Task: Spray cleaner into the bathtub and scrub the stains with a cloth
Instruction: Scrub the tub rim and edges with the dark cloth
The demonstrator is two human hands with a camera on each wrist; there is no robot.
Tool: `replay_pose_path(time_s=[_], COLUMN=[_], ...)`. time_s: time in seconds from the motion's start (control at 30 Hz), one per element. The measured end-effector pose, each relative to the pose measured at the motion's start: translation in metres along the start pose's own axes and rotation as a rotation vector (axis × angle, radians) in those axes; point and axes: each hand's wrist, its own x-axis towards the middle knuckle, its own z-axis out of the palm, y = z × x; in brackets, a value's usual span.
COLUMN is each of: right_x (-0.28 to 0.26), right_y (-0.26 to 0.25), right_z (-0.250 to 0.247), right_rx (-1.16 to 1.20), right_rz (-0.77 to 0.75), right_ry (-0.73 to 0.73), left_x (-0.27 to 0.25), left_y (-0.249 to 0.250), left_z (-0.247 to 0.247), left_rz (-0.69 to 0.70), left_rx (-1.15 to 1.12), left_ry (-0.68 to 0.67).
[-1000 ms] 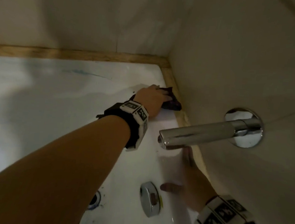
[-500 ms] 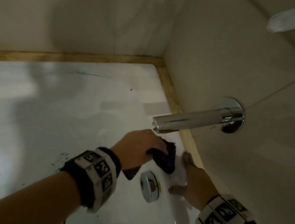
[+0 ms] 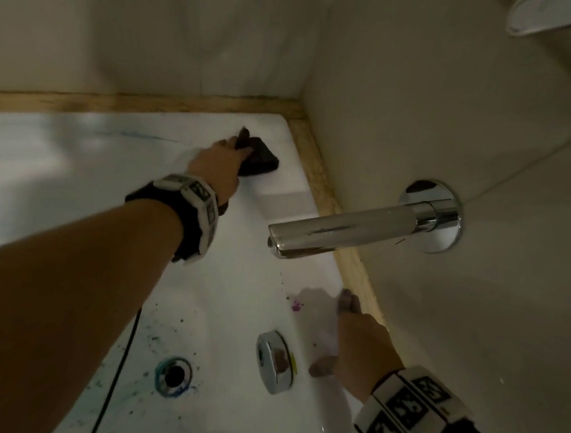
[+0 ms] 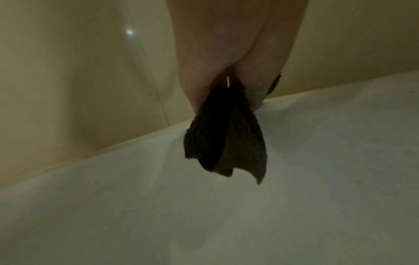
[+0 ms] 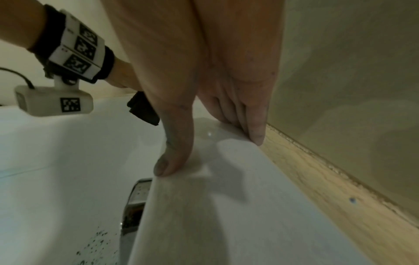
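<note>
My left hand (image 3: pixel 223 158) grips a dark cloth (image 3: pixel 259 158) and presses it on the white bathtub (image 3: pixel 75 179) near its far right corner. The left wrist view shows the cloth (image 4: pixel 226 143) bunched between my fingers against the tub wall. My right hand (image 3: pixel 353 338) rests flat on the tub's right rim, with the fingers (image 5: pixel 256 125) straight and the thumb (image 5: pixel 174 148) over the inner edge. A small purple stain (image 3: pixel 296 305) sits just left of that hand. Dark specks and blue smears surround the drain (image 3: pixel 173 375).
A chrome spout (image 3: pixel 344 233) juts from the right wall over the rim. A chrome overflow plate (image 3: pixel 274 362) sits on the tub's end wall. Wooden trim (image 3: pixel 317 181) borders the tub. A thin black cable (image 3: pixel 121 374) hangs from my left wrist.
My left hand has swept the cloth from beside the overflow plate, under the spout, back up to the far corner. The right hand has stayed on the rim.
</note>
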Motion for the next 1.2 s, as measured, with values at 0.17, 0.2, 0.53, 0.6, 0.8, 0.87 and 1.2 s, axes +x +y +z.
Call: replay_pose_path(time_s=[0.17,0.2,0.53,0.6,0.8,0.87,1.2], right_x=[-0.003,-0.004,-0.01,-0.016,-0.029,-0.03,-0.025], right_y=[-0.001,-0.002,0.008,0.014,0.022,0.021,0.031], right_z=[-0.002,-0.003,0.004,0.006,0.011,0.011,0.019], right_rx=[0.027,0.03,0.062,0.017,0.038,0.057,0.139], right_rz=[0.006,0.008,-0.058,-0.082,-0.074,-0.06,-0.128], right_ry=[-0.001,-0.004,0.067,0.033,0.003,0.004,0.044], left_x=[-0.049,-0.063,-0.156,-0.169,-0.131,-0.108,-0.169], left_y=[0.03,0.035,0.044,0.038,0.045,0.063,0.076], left_z=[0.021,0.024,0.075,0.068,0.025,0.03,0.093], left_rz=[0.17,0.191,0.702,0.621,0.136,0.137,0.447], left_rx=[-0.056,-0.065,-0.202,-0.274,-0.401,-0.305,-0.28], left_ry=[-0.003,-0.008,-0.094,-0.163,0.157,0.074,-0.001])
